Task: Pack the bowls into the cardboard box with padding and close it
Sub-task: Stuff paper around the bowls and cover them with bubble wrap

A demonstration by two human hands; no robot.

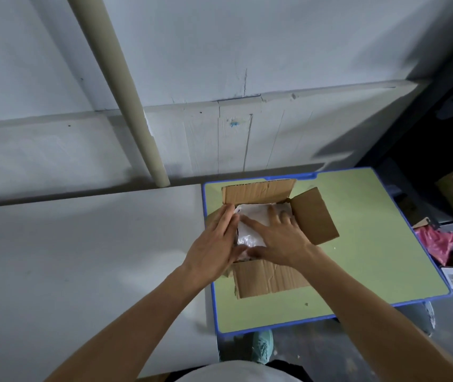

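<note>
On the desk (371,244), our left hand (214,241) and right hand (283,238) press flat-fingered on the padding (252,216) in the cardboard box (269,279); push too hard, bowls underneath could crack.

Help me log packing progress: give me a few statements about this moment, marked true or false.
1. The cardboard box has its flaps folded shut. False: the far, right and near flaps all stand open.
2. The right hand lies with fingers spread on the white padding inside the box. True.
3. The box stands on a green table with a blue rim. True.
4. The left hand rests on the table, well away from the box. False: it is at the box's left side, fingers straight against the padding.
</note>
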